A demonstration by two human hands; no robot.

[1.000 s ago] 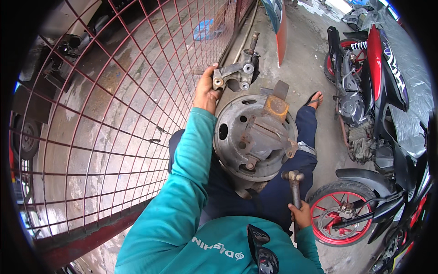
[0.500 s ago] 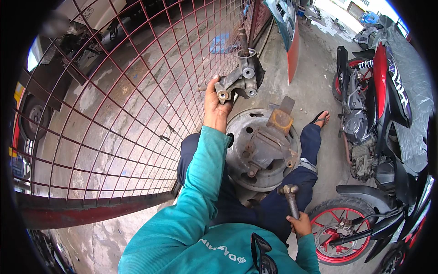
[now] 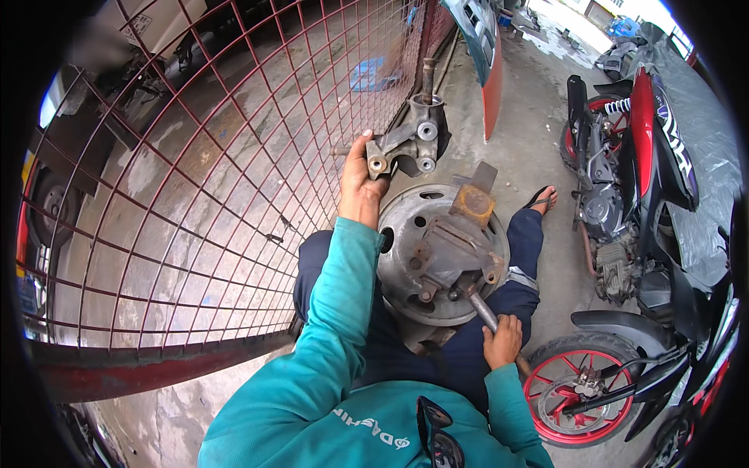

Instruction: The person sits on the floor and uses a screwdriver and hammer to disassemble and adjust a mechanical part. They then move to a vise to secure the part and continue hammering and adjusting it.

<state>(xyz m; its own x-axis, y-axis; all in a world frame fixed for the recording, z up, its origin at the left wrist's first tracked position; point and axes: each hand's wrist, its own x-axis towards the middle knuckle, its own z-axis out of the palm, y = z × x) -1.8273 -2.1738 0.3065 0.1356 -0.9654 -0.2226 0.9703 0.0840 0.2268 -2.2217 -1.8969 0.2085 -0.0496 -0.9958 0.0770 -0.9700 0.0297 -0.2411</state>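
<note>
My left hand (image 3: pixel 361 187) is closed around one end of a grey metal casting (image 3: pixel 406 148), held up beside the mesh fence. The casting has several round holes and a cup-shaped socket; a rusty pin (image 3: pixel 428 76) stands up from the socket. My right hand (image 3: pixel 503 343) grips the handle of a hammer (image 3: pixel 484 311) over my right thigh. The hammer's head lies at the near edge of a rusty metal block (image 3: pixel 452 249); whether they touch I cannot tell. This block rests on a grey steel wheel rim (image 3: pixel 396 273) between my legs.
A red mesh fence (image 3: pixel 211 195) runs along my left. At the right stands a red and black motorcycle (image 3: pixel 605 207), its red front wheel (image 3: pixel 581 390) near my right arm. A green and orange panel (image 3: pixel 488 74) leans ahead. Sunglasses (image 3: pixel 437 437) hang on my shirt.
My right hand has moved forward with the hammer, and its head has swung up to the block's near edge. My left hand still holds the casting in nearly the same place.
</note>
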